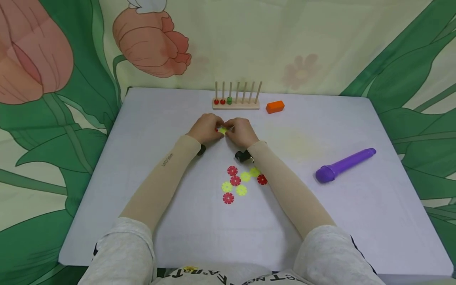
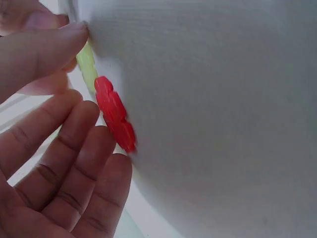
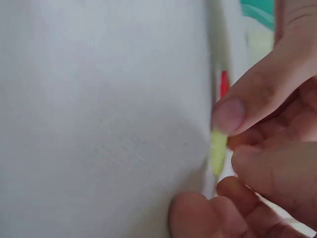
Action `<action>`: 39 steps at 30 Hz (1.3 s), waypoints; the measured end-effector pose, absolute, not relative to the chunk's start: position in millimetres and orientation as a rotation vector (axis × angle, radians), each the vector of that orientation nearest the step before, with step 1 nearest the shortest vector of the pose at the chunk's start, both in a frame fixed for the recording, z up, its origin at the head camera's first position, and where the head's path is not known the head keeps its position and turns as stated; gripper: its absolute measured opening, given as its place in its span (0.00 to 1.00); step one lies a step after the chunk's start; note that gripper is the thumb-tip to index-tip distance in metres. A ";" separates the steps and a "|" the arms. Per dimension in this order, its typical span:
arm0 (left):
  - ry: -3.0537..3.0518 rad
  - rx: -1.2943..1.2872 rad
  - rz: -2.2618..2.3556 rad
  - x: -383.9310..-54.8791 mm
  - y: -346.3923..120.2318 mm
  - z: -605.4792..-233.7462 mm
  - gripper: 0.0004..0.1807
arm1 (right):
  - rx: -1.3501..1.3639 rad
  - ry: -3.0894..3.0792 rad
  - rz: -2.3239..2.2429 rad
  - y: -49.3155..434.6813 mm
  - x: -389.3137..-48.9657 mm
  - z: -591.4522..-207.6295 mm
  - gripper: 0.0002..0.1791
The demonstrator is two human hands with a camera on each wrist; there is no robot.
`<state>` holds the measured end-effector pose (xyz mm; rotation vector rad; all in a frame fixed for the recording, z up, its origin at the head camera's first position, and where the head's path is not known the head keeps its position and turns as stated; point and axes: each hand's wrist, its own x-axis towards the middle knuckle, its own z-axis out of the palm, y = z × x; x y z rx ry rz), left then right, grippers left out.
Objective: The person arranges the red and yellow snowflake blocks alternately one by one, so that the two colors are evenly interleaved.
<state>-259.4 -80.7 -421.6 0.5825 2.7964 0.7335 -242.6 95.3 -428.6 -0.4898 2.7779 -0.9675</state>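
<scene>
White tabletop (image 1: pixel 192 229), yellow disc (image 2: pixel 87 64) between fingers (image 2: pixel 74 129), red disc (image 2: pixel 115 114) adjoining.

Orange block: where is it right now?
In the head view, the orange block lies near the table's far edge, just right of the peg rack, beyond the right hand.

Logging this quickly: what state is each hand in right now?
Left hand: closed, holding a red disc.
Right hand: closed, holding a yellow disc.
</scene>
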 end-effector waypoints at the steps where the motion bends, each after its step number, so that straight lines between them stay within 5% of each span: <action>1: 2.791 0.582 0.739 -259.6 -79.3 -422.2 0.20 | -0.476 2.771 -0.986 97.6 -240.3 -428.0 0.17; 16: 2.738 0.609 0.767 -266.2 -71.4 -421.9 0.15 | -0.529 2.665 -0.984 126.7 -165.3 -419.7 0.09; 25: 2.712 0.554 0.767 -264.6 -70.9 -423.2 0.16 | -0.701 2.884 -0.600 116.4 -112.8 -421.2 0.19; 39: 2.719 0.538 0.768 -261.4 -69.8 -419.6 0.15 | -0.780 2.869 -0.559 108.3 -113.9 -419.0 0.11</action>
